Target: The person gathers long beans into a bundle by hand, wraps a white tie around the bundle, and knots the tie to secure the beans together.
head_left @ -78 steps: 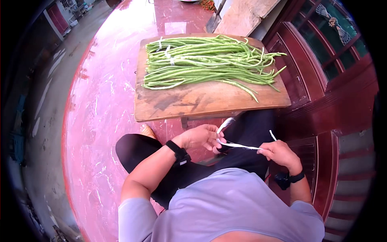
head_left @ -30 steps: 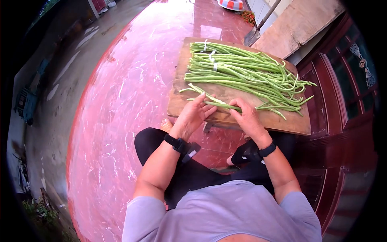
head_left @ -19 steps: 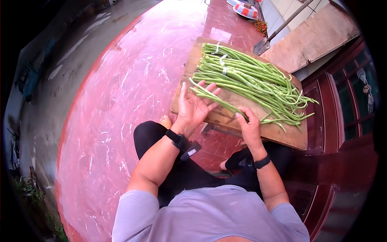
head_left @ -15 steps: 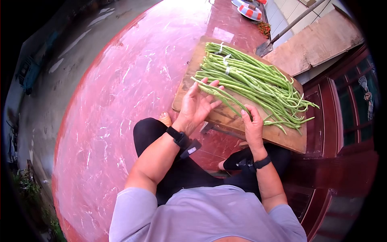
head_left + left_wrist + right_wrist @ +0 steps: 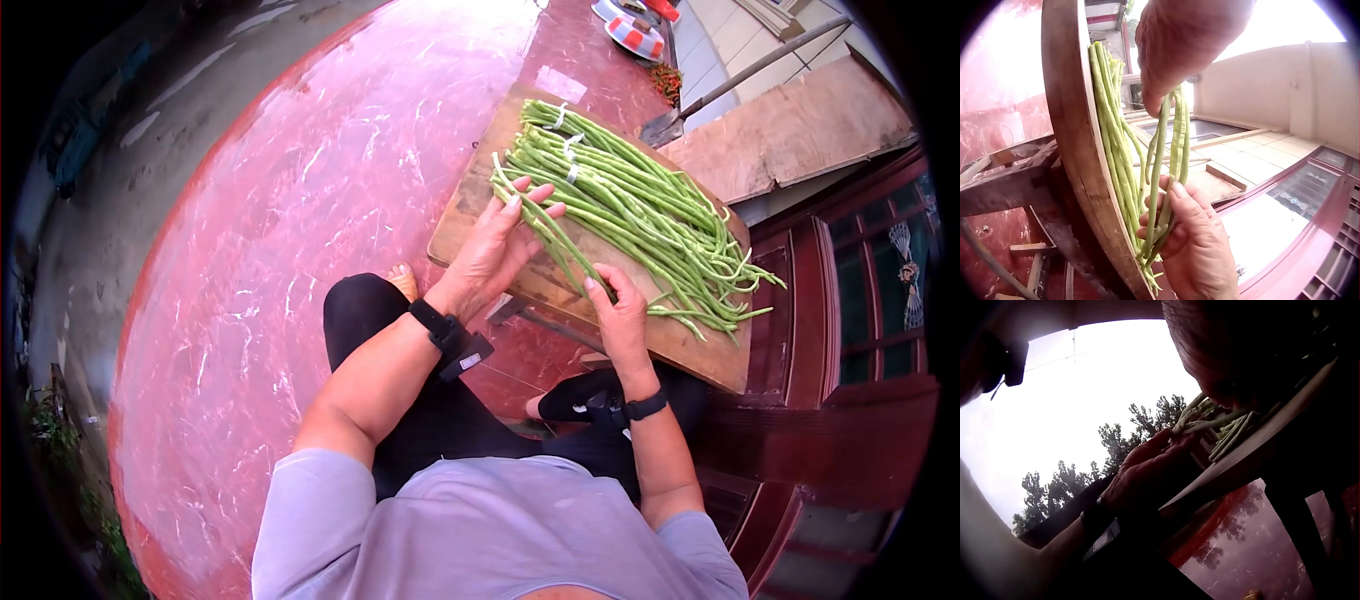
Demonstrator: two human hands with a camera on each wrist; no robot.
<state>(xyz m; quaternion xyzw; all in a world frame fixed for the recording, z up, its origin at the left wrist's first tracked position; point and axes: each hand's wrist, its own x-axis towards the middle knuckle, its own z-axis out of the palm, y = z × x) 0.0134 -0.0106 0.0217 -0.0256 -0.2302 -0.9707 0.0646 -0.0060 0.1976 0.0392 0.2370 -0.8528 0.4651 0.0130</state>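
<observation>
Several green long beans (image 5: 563,245) slant between my two hands over the near side of the wooden board (image 5: 470,235). At their upper ends, my left hand (image 5: 490,250) has its thumb on the beans and its fingers extended behind them. My right hand (image 5: 625,320) grips them lower down, its thumb (image 5: 1179,190) laid across the stalks in the left wrist view. Beyond, on the board, lie more long beans (image 5: 640,210), with white ties (image 5: 572,172) near their left ends. The right wrist view is dark, showing the left hand (image 5: 1141,472) at the bean ends.
The board rests on a wooden frame (image 5: 997,187) above a red marbled floor (image 5: 300,230). A dark red door (image 5: 800,300) stands close on the right. Behind are a plank (image 5: 790,130), a shovel (image 5: 663,128) and an orange-and-white basin (image 5: 635,38). The person's knees are below the board.
Earliest, both hands held a white strip over the lap. Later they moved to the board and took up several long beans. The left palm, lately spread, now has its thumb closed onto them.
</observation>
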